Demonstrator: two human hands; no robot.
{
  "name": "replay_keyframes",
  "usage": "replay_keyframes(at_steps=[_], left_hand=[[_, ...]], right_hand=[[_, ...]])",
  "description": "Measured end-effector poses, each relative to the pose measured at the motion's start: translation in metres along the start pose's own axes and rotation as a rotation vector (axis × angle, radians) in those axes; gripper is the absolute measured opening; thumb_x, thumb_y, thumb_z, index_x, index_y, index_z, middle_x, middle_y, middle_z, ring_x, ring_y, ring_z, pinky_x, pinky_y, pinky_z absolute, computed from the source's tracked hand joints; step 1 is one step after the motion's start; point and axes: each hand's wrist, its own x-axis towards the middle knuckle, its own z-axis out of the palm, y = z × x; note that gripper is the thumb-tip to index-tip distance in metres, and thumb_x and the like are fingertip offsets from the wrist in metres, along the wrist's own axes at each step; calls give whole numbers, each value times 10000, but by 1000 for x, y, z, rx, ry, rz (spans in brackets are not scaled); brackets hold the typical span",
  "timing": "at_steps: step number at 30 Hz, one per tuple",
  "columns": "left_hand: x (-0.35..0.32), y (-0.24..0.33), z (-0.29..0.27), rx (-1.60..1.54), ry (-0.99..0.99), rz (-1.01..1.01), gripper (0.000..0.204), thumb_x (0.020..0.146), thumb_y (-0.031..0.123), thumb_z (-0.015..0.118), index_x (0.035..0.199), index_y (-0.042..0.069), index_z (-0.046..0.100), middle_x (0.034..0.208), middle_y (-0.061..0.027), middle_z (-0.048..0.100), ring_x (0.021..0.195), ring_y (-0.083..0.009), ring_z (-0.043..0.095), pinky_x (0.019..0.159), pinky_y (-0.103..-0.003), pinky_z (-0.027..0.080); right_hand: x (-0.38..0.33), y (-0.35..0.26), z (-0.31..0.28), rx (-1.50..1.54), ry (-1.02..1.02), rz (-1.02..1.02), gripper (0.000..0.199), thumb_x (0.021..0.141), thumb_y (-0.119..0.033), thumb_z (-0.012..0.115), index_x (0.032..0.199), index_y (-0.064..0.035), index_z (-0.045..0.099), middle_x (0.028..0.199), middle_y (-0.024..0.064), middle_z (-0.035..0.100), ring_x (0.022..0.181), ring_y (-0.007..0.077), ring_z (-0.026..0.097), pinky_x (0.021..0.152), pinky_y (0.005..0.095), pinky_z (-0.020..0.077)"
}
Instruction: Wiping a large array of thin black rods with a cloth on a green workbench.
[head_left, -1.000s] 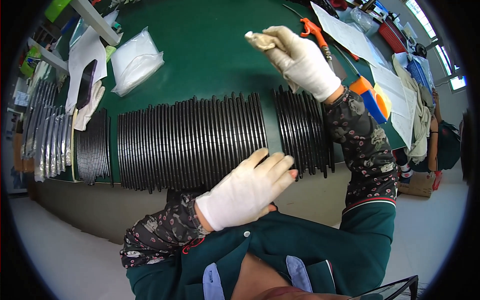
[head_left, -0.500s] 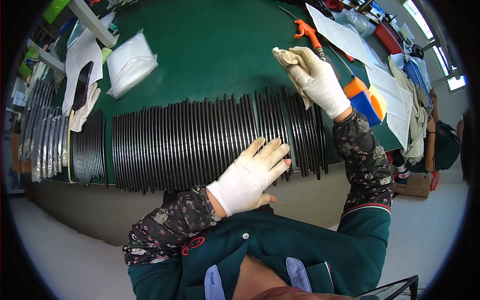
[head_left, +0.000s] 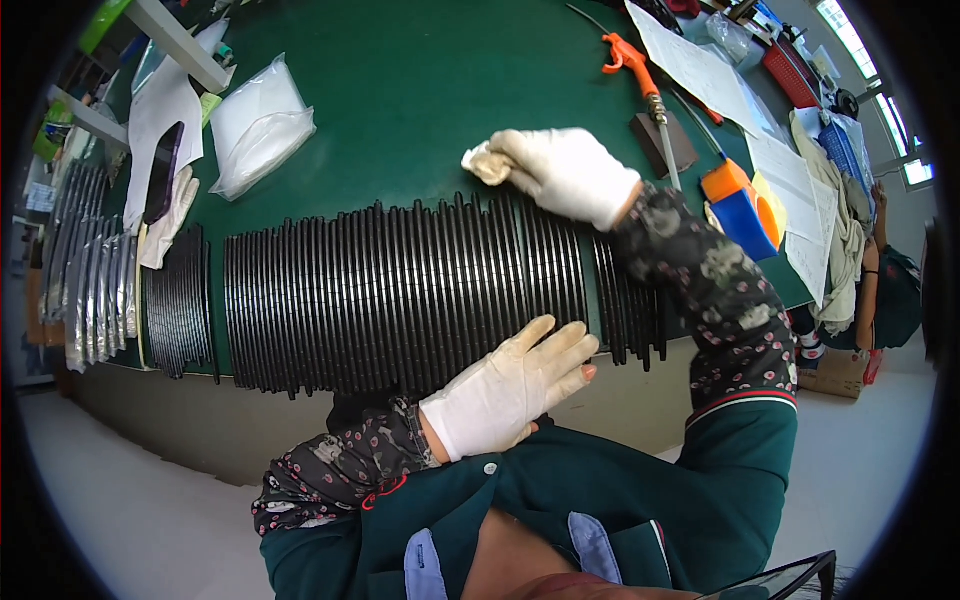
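A long row of black rods (head_left: 370, 290) lies side by side along the near edge of the green table. My left hand (head_left: 510, 385), in a white glove, rests with its fingers stretched out over the near ends of the rods toward the row's right part. At the far ends, my gloved right hand (head_left: 570, 175) is closed round a crumpled, cream-coloured cloth (head_left: 486, 164). Its forearm passes over a smaller group of rods (head_left: 625, 320) on the right and hides part of them.
An orange air blow gun (head_left: 628, 62) lies beyond my right hand, near a dark block (head_left: 664, 145) and a blue-and-orange holder (head_left: 745, 215). Papers (head_left: 690, 65) cover the right side. At left are a plastic bag (head_left: 262, 130), a phone (head_left: 165, 175), a spare glove (head_left: 173, 215) and wrapped rods (head_left: 100, 300).
My right hand has swung left with the cloth, from beside the blow gun to the rods' far ends. My left hand has slid slightly nearer to me and to the right.
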Motion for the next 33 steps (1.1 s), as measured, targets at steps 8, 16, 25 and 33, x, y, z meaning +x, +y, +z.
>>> replay_keyframes(at_steps=[8, 16, 25, 33], left_hand=[[1, 4, -2, -12, -28, 23, 757, 634, 336, 793, 1282, 47, 528, 1383, -120, 411, 1326, -279, 362, 1106, -425, 288], [-2, 5, 5, -17, -38, 13, 771, 657, 346, 778, 1313, 47, 504, 1412, -132, 396, 1365, -289, 329, 1118, -438, 275], [8, 9, -2, 77, 18, -12, 737, 668, 388, 772, 1274, 49, 524, 1362, -128, 430, 1328, -282, 364, 1087, -440, 306], [27, 4, 21, 58, 233, -142, 662, 737, 359, 725, 1283, 42, 524, 1379, -143, 428, 1323, -304, 373, 1084, -462, 299]], right_hand=[[-1, -14, 5, -12, -21, -213, 205, 805, -75, 596, 1006, -95, 560, 779, 60, 653, 684, 237, 671, 585, 342, 542], [-25, -60, -2, 97, -405, -278, 206, 775, -77, 621, 967, -98, 550, 612, 40, 568, 543, 218, 622, 484, 334, 501], [7, 27, -20, -111, 3, 333, 204, 867, -221, 654, 1012, -78, 639, 976, 86, 615, 932, 278, 618, 824, 346, 506], [-13, 9, -4, 165, -124, 334, 226, 859, -120, 674, 1061, -28, 630, 974, 91, 634, 915, 220, 637, 830, 307, 513]])
